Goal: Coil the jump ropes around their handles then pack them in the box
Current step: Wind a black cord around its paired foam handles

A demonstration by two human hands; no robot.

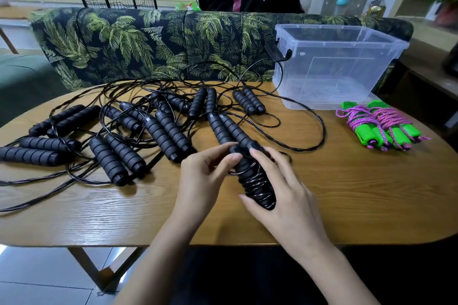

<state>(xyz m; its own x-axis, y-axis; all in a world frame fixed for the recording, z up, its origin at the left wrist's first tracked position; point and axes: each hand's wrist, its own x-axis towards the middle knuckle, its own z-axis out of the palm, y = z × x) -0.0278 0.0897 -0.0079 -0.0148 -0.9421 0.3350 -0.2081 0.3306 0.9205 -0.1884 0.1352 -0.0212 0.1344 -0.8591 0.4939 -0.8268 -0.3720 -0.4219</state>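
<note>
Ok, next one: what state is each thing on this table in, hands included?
Clear plastic storage box: lid off, no rope inside.
Black foam-handled jump rope in the hands: cord partly coiled round its paired handles.
Other black jump ropes: uncoiled, cords tangled on the wooden table.
Green-handled jump ropes with pink cord: coiled, beside the box.
Left hand: pinches the held rope's top end.
Right hand: grips its coiled handles.

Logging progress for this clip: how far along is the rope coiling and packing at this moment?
Done: the green-handled ropes lie coiled beside the clear box, though not packed; the box looks empty. In hand: the left hand and right hand grip a black handle pair with cord wound round it. Left: the other black ropes lie uncoiled across the table, and everything needs boxing.
</note>
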